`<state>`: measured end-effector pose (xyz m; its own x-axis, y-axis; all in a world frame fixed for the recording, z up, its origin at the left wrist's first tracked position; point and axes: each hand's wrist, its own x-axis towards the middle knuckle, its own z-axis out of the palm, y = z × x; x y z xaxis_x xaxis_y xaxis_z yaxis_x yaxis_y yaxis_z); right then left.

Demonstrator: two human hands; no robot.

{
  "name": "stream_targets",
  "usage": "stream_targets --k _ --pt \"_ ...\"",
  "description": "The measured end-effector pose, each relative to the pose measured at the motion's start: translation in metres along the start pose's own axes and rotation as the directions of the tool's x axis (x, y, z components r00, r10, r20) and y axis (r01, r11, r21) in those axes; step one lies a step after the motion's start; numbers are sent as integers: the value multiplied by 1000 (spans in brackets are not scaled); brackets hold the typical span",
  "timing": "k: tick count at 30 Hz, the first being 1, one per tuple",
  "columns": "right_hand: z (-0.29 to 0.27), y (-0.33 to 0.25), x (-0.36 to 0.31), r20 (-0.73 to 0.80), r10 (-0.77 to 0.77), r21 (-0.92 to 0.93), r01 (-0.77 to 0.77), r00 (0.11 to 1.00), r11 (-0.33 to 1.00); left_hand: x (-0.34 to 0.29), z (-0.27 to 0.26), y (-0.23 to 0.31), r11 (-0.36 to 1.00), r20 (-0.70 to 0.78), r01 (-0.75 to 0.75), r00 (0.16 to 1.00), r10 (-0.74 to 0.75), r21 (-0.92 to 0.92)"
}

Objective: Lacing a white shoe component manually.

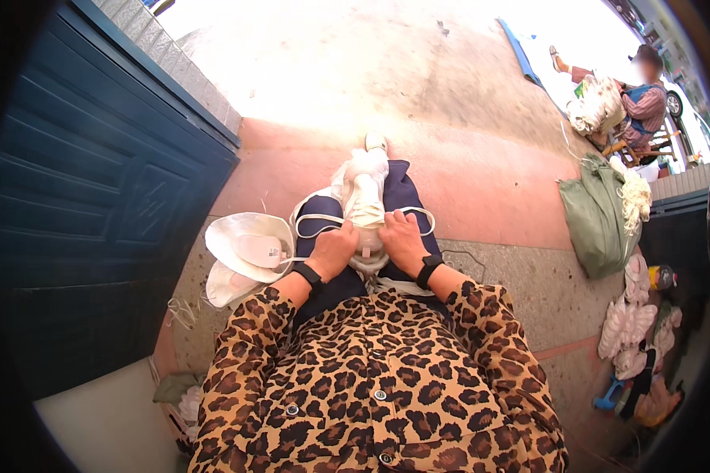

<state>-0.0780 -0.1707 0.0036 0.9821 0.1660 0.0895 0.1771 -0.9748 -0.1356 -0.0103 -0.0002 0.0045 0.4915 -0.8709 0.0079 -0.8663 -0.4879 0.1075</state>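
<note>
My left hand (333,246) and my right hand (402,238) face each other over my lap, fingers closed in a pinch. Between them lies a white cloth piece (364,201), gathered along my legs, with a small pale pink tab near its lower end. A white cord (315,217) loops out beside each hand, and both hands grip it against the cloth. What sits inside the fingers is partly hidden. Left of my left wrist rest white rounded, brim-shaped pieces (222,240), a pale tag (259,250) on the upper one.
A dark blue panelled door (87,205) stands at the left. On the right are a green sack (599,217), bundled cream yarn (633,201) and pale cloth bundles (627,323). Another person (647,106) sits far right with white material on the lap. Loose string (183,311) lies left.
</note>
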Motion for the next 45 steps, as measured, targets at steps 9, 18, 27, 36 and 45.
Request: stream_targets --k 9,18,27,36,45 --pt "-41 18 64 -127 418 634 -251 899 732 77 -67 -7 220 305 493 771 -559 -842" --pt "-27 47 -37 291 157 434 -277 944 857 -107 -30 -123 487 -304 872 454 -837 -38" --pt "-41 42 -92 421 -75 215 -19 904 976 -179 -15 -152 -108 255 608 160 -953 -787" --pt "-90 41 -74 31 -53 418 35 998 908 -115 -100 -159 153 -48 412 253 -966 -898" --pt "-172 86 -36 -406 404 711 561 820 -423 -50 -141 -56 255 -105 183 581 -807 -950"
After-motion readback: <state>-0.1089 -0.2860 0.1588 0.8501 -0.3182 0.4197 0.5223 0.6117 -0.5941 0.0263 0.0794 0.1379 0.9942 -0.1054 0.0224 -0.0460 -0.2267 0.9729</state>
